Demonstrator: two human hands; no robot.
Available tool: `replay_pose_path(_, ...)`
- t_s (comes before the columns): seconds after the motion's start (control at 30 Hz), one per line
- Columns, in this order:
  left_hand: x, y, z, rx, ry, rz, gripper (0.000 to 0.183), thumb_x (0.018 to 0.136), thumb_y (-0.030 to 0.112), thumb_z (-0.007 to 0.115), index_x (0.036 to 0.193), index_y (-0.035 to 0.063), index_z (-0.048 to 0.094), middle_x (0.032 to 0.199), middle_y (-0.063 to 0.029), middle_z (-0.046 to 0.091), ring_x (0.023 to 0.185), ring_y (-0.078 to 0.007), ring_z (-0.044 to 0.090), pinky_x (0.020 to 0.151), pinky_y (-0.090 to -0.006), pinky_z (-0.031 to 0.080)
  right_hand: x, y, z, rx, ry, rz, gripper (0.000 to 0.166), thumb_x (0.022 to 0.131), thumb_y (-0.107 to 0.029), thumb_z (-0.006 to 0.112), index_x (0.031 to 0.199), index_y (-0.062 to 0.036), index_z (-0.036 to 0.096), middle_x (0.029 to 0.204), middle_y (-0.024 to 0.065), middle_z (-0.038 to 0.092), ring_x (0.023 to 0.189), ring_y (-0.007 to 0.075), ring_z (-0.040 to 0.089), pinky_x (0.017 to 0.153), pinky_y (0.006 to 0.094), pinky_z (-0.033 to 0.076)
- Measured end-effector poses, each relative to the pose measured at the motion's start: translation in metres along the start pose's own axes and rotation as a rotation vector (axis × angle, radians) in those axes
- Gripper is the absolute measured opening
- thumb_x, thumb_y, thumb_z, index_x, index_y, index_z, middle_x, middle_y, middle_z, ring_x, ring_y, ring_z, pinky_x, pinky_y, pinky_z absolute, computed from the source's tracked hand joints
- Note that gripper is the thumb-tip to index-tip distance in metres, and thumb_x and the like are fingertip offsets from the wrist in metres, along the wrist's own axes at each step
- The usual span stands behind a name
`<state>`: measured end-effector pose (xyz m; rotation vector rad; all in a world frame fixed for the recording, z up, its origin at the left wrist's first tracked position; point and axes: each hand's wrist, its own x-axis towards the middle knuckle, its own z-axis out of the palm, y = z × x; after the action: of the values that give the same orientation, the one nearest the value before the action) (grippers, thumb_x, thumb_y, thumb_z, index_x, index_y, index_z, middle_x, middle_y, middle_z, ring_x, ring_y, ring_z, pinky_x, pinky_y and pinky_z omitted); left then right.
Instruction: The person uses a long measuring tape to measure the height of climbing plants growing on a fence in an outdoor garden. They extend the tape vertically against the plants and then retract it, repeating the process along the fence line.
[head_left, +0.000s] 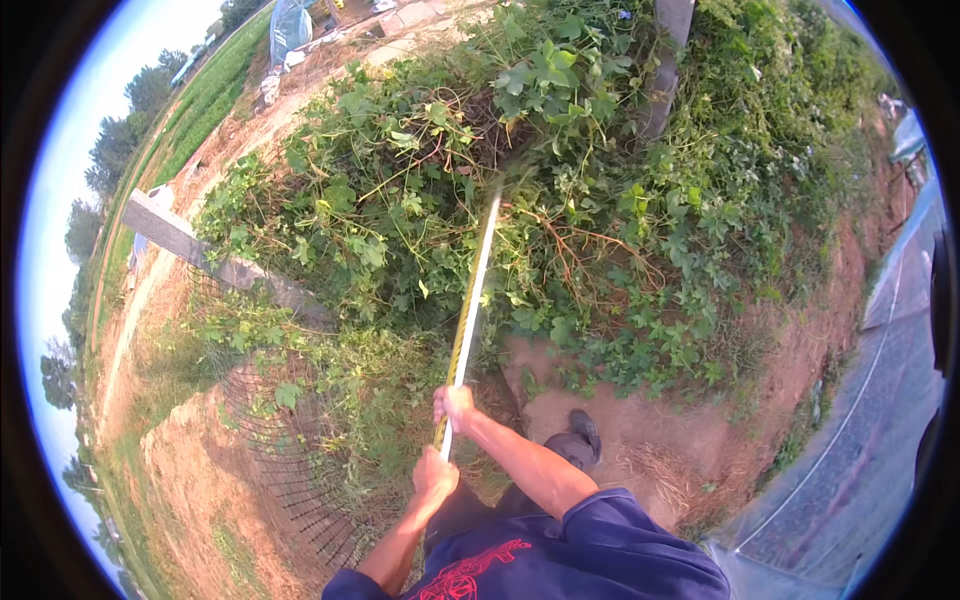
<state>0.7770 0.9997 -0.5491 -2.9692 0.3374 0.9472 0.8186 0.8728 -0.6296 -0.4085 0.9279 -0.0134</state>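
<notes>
A long pole, white along one side and patterned yellow and black along the other, reaches away from my body into leafy vines. My left hand grips its near end. Just beyond, my right hand is closed around the same pole, with that arm coming in from the right. The pole's far end is blurred and lost among the leaves, so what it carries there is hidden. Reddish bare stems lie just right of the far part of the pole.
A concrete post leans at the left above wire mesh fencing. Another post stands among vines at the top. My shoe is on packed dirt. Plastic sheeting with a white cord covers the right side.
</notes>
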Motion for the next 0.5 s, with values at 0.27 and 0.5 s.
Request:
replay_pose_path(0.27,-0.073,-0.164,-0.010,0.047,-0.071,-0.072,0.036,0.073,0.024,0.070,0.098,-0.0020,0.063,0.090,-0.0262,0.068,0.089,-0.0406,0.068,0.078,-0.0475,0.054,-0.063,0.149,0.044,-0.024,-0.049,0.230,0.011,0.083,-0.001,0.053,0.073,0.0030,0.053,0.060,0.0114,0.052,0.047,0.0236,0.054,0.044,0.0400,0.052)
replay_pose_path(0.5,-0.084,-0.009,0.009,-0.283,-0.433,0.243,0.023,0.077,0.016,0.067,0.087,-0.0041,0.065,0.072,-0.0185,0.066,0.068,-0.0280,0.067,0.062,-0.0426,0.050,-0.081,0.047,-0.074,-0.038,0.146,-0.144,0.006,0.079,0.001,0.052,0.079,-0.0038,0.054,0.061,0.0060,0.051,0.046,0.0178,0.049,0.039,0.0318,0.041)
